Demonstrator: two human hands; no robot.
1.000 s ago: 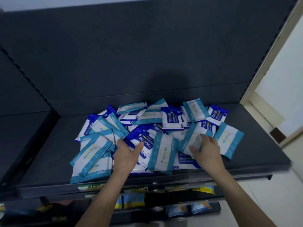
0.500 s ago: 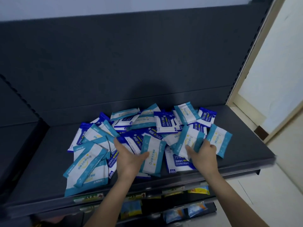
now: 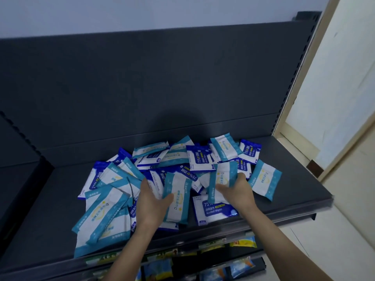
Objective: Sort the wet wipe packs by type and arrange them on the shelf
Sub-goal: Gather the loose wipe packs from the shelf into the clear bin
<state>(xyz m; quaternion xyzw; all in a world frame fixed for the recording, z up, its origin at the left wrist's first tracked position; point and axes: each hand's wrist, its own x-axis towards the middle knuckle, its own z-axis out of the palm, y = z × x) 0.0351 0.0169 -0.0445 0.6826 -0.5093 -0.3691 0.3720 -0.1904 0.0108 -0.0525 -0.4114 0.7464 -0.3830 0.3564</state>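
— What's different from a second ago?
— The left hand lay flat on the pile; now it grips a teal-edged white plastic wipe pack, thumb across its front.
— And the right hand?
— It has raised a second teal-edged white pack off the pile, uncovering more of a dark-blue-and-white alcohol wipes pack.

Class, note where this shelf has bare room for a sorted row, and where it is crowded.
Bare: the shelf between the rightmost teal pack and its right end; also left of the pile. Crowded: the middle, where left hand and right hand each grip a teal pack.
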